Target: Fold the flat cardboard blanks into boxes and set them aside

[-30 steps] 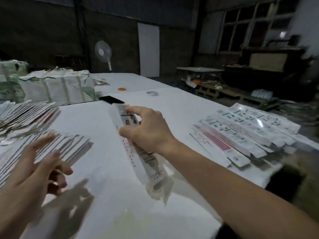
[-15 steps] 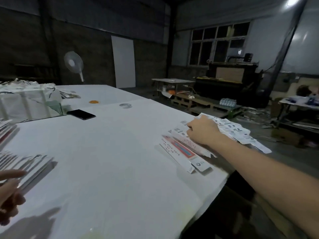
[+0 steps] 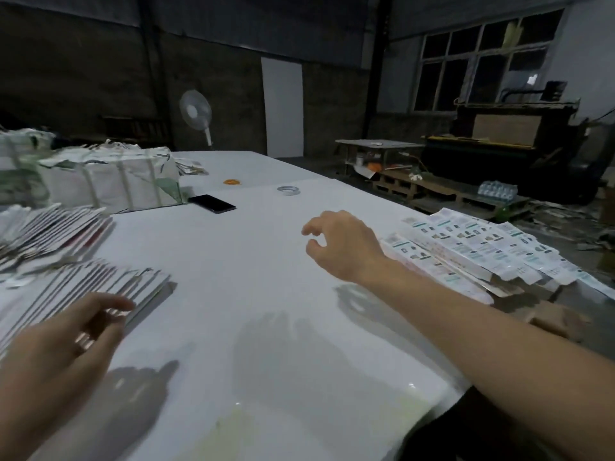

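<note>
My right hand (image 3: 346, 242) empty, fingers loosely curled, folded boxes (image 3: 472, 252) at 3 o'clock, left hand (image 3: 63, 341) relaxed over flat blanks (image 3: 100, 291) at 9 o'clock

Bare forearms, ring (image 3: 82, 341) on left hand (image 3: 60, 354)

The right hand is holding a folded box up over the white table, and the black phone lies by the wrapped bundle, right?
Not quite. In the head view the right hand holds nothing, hovering over the white table. The black phone does lie by the wrapped bundle.

left hand (image 3: 63, 341): fingers relaxed | right hand (image 3: 342, 242): raised, fingers loosely curled
</note>
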Motion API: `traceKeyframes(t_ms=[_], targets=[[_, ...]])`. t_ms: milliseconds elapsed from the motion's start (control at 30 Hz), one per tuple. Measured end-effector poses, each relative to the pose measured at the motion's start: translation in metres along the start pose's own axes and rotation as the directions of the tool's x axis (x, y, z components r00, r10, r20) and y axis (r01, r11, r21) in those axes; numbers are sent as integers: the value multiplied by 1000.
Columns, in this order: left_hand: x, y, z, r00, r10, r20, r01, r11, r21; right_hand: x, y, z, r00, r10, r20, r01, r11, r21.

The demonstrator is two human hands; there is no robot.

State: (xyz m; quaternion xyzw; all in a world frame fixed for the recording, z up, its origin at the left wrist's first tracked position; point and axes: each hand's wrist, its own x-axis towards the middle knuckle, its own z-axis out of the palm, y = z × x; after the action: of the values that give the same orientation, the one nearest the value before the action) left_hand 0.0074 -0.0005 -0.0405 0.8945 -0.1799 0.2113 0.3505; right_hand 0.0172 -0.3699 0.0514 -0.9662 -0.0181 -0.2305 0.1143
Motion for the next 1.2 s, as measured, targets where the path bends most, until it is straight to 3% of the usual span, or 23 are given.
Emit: traceKeyframes(t_ms=[67,133,233,333,467,533,600,733,867,1000,1200], targets=[[3,38,-10,988,31,-148,-14,993,119,-1,-47,16,998,-49,43,40,982,182],[4,49,-19,983,10,-186,27,980,195,-5,-93,34,990,-100,103,59,939,340],[7,43,-22,988,-123,-91,140,966,218,-8,-149,58,965,-194,174,95,885,456],[6,35,-22,977,-207,-54,211,901,379,-7,-184,79,972,-185,144,72,820,568],[5,27,-25,932,-347,-101,344,763,548,-21,-192,109,986,-158,56,89,778,622],[4,19,-28,881,-470,-52,406,696,593,-25,-187,118,985,-172,34,115,780,615],[2,15,-28,861,-509,26,383,680,626,-25,-183,122,989,-145,17,99,755,648],[4,16,-29,929,-371,4,295,745,598,-25,-183,123,990,-140,4,98,714,693],[6,16,-26,968,-253,-11,231,868,440,-28,-183,123,993,-118,-9,88,684,725],[6,19,-20,978,-207,-22,197,883,427,-29,-184,121,994,-105,-7,73,640,765],[7,29,-25,962,-31,-272,115,947,299,-27,-185,122,997,-71,20,25,575,818]])
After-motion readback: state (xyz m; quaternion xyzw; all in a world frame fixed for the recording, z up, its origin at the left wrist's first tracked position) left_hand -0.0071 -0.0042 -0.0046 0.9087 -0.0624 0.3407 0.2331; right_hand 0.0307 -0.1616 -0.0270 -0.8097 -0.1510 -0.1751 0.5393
